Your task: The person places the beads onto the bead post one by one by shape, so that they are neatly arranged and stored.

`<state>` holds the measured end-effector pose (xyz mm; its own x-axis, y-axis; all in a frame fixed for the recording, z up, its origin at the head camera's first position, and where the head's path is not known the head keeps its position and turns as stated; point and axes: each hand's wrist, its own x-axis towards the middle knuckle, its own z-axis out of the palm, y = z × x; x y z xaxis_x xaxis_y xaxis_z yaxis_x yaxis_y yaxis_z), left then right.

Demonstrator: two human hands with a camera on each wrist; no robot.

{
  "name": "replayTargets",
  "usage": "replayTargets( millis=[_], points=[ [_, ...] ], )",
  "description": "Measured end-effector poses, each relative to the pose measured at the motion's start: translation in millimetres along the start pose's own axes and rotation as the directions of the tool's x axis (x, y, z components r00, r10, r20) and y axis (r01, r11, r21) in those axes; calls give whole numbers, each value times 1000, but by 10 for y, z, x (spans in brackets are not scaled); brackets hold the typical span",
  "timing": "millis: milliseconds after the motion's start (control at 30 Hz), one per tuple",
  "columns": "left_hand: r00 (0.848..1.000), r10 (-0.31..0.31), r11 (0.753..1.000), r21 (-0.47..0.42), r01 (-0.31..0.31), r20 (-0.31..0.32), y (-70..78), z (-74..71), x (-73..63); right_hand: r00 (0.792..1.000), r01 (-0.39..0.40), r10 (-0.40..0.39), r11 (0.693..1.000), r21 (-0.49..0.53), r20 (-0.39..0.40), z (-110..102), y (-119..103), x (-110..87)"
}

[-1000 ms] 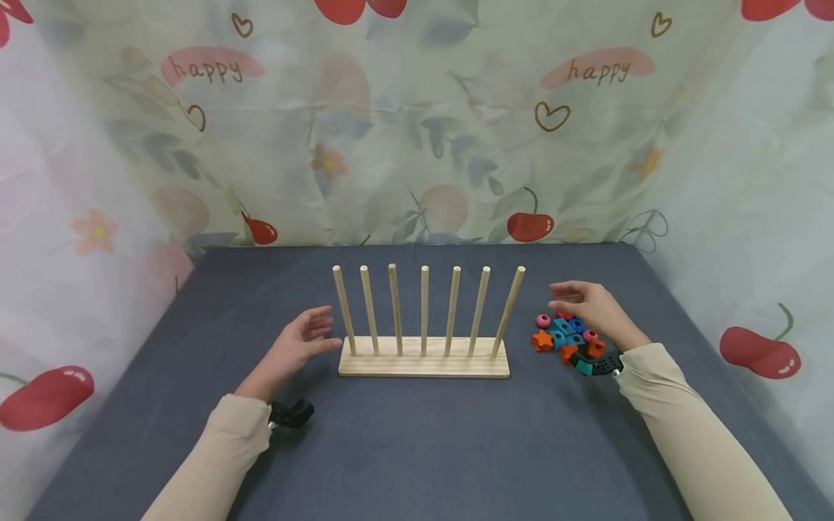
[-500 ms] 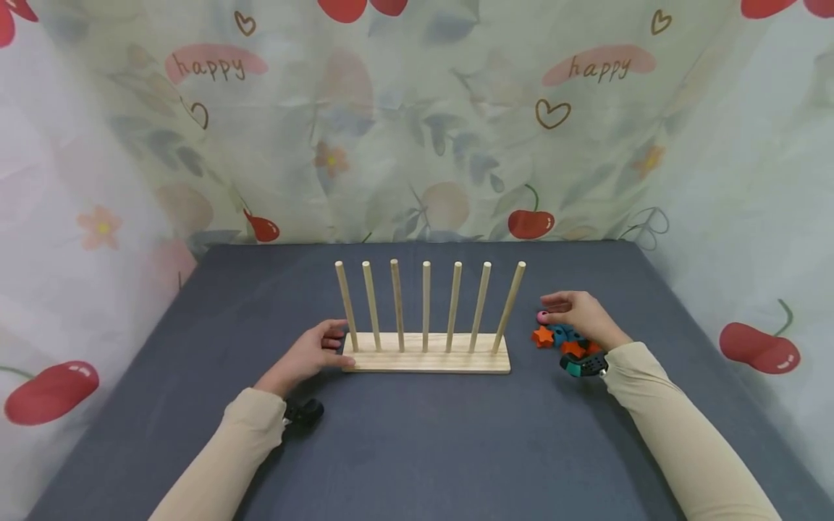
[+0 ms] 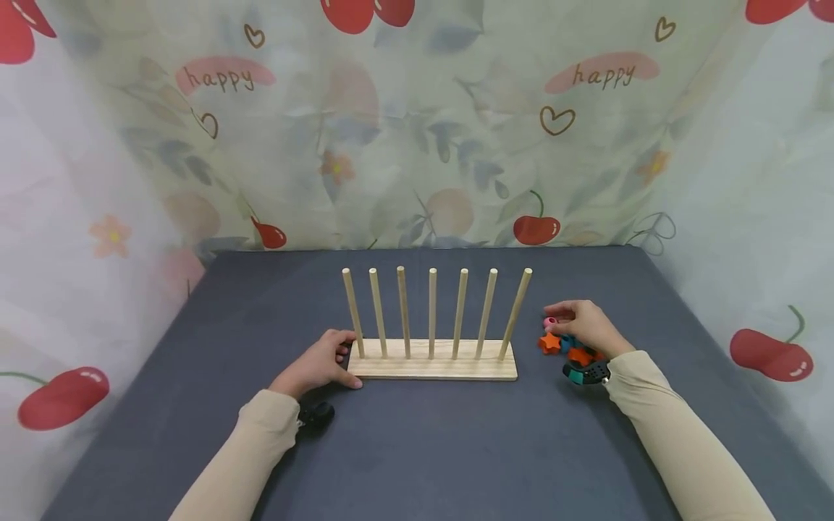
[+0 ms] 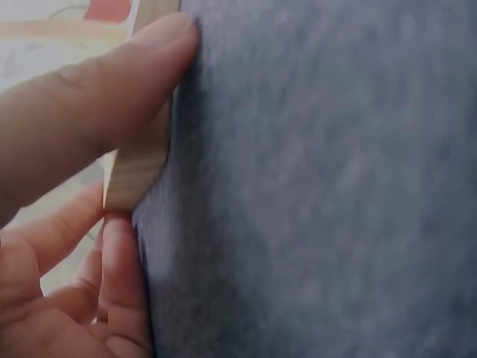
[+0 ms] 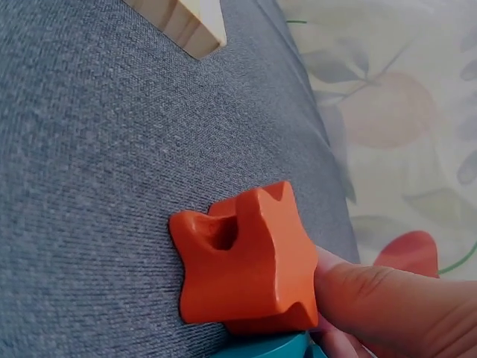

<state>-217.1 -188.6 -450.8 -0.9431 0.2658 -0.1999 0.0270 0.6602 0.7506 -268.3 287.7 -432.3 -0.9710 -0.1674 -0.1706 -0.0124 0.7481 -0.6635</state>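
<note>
A pale wooden peg rack [image 3: 433, 370], its several upright dowels fanning slightly outward, stands on the table. My left hand [image 3: 319, 365] grips the rack's left end. In the left wrist view its thumb [image 4: 112, 97] lies along the front edge, and fingers touch the end corner. Right of the rack, my right hand [image 3: 589, 325] bends over a small pile of beads, with thumb and fingers around a pink round bead [image 3: 550, 322]. An orange star bead [image 5: 246, 261] sits in front of the right thumb in the right wrist view. The hand hides much of the pile.
Other beads beside the right hand include a blue one [image 3: 567, 343] and another orange one [image 3: 581, 355]. Dark grey cloth [image 3: 443, 449] covers the table. A printed curtain [image 3: 417, 145] encloses its back and sides.
My left hand has moved right and closed around the rack's end. The right hand has come down and left from above the pile to the pink bead.
</note>
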Motion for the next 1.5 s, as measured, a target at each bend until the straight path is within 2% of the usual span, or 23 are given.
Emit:
replayTargets(
  millis=[300,500,733,1100,1300,1500],
  points=[
    [1000,-14,1000,-19,14,-10,-1,-6,14,1000,-22,22,1000,-5,6,5,13,7],
    [999,-33,999,1,33,-24,12,9,31,1000,-23,23,1000,-11,2,3,-2,24],
    [1000,-3,999,46,4,-10,22,18,31,1000,-24,24,1000,-10,-7,3,-14,24],
    [1000,-14,999,45,14,5,45,24,38,1000,12,-13,1000,-26,-19,-23,-39,-34],
    [1000,-13,999,33,12,20,47,15,43,998,35,-36,999,-5,-48,-130,-223,-111],
    [1000,-10,999,37,9,24,40,23,33,988,82,-77,996,36,-133,-354,-653,-253]
  ],
)
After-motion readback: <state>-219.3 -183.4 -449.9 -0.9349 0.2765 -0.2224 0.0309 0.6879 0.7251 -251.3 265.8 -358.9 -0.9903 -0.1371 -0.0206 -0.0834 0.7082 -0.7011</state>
